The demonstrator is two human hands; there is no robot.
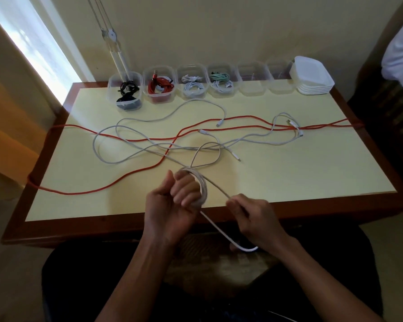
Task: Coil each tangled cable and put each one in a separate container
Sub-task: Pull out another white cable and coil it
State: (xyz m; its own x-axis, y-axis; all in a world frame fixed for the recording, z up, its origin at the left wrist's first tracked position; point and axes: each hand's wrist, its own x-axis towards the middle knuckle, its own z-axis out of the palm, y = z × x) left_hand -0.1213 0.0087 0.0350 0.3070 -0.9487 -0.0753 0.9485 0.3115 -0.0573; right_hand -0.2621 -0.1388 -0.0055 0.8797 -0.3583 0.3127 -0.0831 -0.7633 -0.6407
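left hand [172, 203] raised over the near edge of the table [312, 173], palm toward the camera, fingers curled through a small coil of white cable [201, 189] and gripping it, several loops wound round the fingers

right hand [254, 219] just right of it, thumb and fingertips pinched on the same white cable, a taut stretch running up-left from the pinch to the coil; another stretch dropping from the coil below the table edge, curving under the right wrist

from the coil, a loose loop lying on the table top just beyond the hands, leading into a tangle of white cables [149, 145] spread across the middle, plug ends lying free in places

long red cable [126, 180] snaking across the whole table, crossing under and over the white ones, draped off the left and right edges

along the far edge, a row of clear containers: black cable [127, 94] in the leftmost, coiled red cable [159, 86] in the next, white cables in the third [193, 87], green and white cables in the fourth [221, 82], then two empty containers [264, 77]

stack of white lids [312, 75] at the far right corner, just beside the last container
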